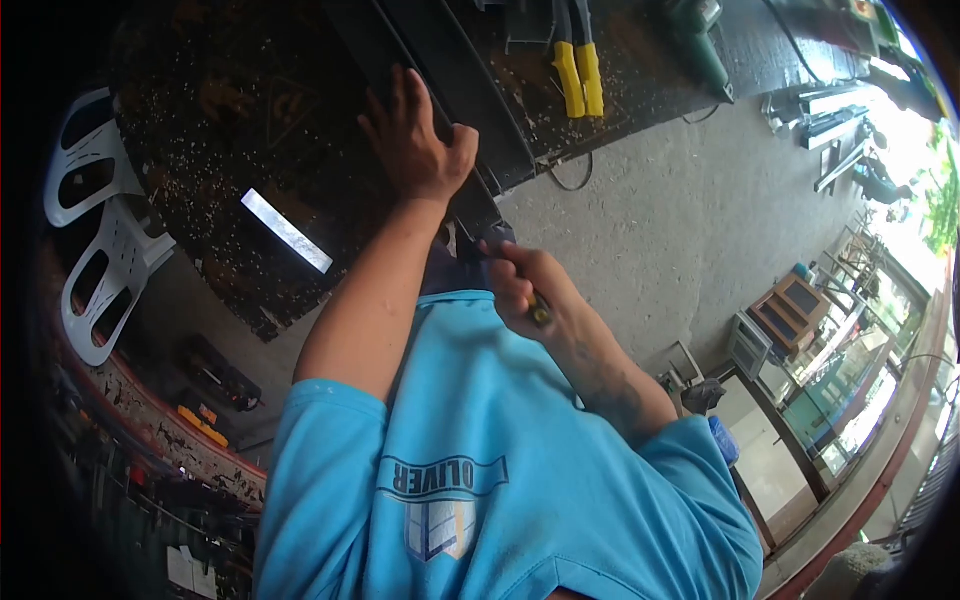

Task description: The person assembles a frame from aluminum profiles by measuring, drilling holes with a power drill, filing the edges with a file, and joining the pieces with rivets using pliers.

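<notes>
My left hand [415,140] lies palm down, fingers spread, on a long dark metal bar [455,75] that runs across a dark workbench [200,120] strewn with shavings. My right hand [528,285] is closed around a small tool with a yellowish handle [541,312], close to my chest. It sits at the near end of the bar [478,215], which overhangs the bench edge. The tool's working tip is hidden by my fingers. My blue shirt [500,480] fills the bottom of the view.
A yellow-handled cutter [578,75] and a green power drill [700,45] lie at the bench's far side, with a cable [570,182] hanging off. A shiny metal strip [287,230] lies on the bench. A white plastic chair [100,230] stands left. Concrete floor [680,220] and cabinets [790,310] lie to the right.
</notes>
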A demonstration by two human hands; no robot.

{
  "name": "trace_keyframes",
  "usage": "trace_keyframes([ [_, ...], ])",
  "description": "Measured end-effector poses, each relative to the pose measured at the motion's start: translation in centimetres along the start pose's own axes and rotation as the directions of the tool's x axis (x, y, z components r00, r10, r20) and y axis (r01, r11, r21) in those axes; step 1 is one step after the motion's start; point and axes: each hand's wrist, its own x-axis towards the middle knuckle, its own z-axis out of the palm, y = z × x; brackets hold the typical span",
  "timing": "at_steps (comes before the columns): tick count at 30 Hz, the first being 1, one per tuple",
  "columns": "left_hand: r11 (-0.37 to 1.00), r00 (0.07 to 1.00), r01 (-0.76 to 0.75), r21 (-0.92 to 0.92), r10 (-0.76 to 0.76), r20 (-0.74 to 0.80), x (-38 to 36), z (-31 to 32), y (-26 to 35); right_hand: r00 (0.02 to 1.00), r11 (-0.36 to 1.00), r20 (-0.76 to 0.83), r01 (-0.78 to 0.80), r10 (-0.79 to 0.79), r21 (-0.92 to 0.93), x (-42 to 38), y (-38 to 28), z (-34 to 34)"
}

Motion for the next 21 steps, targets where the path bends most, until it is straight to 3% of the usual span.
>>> trace_keyframes([
  [1, 1.0, 1.0, -0.008, -0.004, 0.008, 0.001, -0.3, 0.0, 0.3, 0.999, 0.995, -0.044, -0.027, 0.031, 0.092, -0.3, -0.2, 0.4],
  [4, 1.0, 1.0, 0.009, 0.015, -0.009, 0.017, -0.1, -0.1, -0.2, 0.999, 0.998, -0.01, -0.03, 0.031, 0.055, -4.1, 0.5, 0.8],
  [6, 1.0, 1.0, -0.004, 0.009, 0.004, -0.011, 0.0, 0.1, 0.0, 0.999, 0.999, -0.007, -0.035, 0.035, 0.036, -1.9, 0.4, 0.2],
  [8, 1.0, 1.0, -0.005, -0.005, 0.005, -0.006, -0.5, -0.1, 0.5, 0.993, 0.986, -0.071, -0.082, 0.093, 0.147, -0.7, -0.2, 1.1],
  [9, 1.0, 1.0, 0.004, -0.004, -0.004, -0.012, 0.1, 0.0, 0.2, 0.997, 0.992, -0.002, -0.079, 0.079, 0.102, -2.3, -0.2, 1.0],
  [12, 1.0, 0.999, -0.019, -0.013, 0.019, -0.032, -0.1, 0.3, -0.2, 0.999, 0.998, -0.006, -0.035, 0.036, 0.052, -1.0, -0.3, 0.2],
  [13, 1.0, 1.0, -0.002, -0.003, 0.002, -0.02, 0.0, 0.1, 0.1, 0.992, 0.996, -0.112, -0.048, 0.056, 0.075, -0.5, -0.7, 1.1],
  [16, 1.0, 1.0, 0.001, -0.006, -0.001, -0.019, 0.1, 0.1, 0.0, 0.995, 0.986, 0.031, -0.096, 0.093, 0.133, -3.9, -1.7, 0.4],
  [21, 0.999, 0.999, -0.036, -0.001, 0.036, -0.039, -0.1, 0.4, -0.2, 0.996, 0.989, -0.017, -0.087, 0.09, 0.12, -2.2, -2.8, 0.1],
])
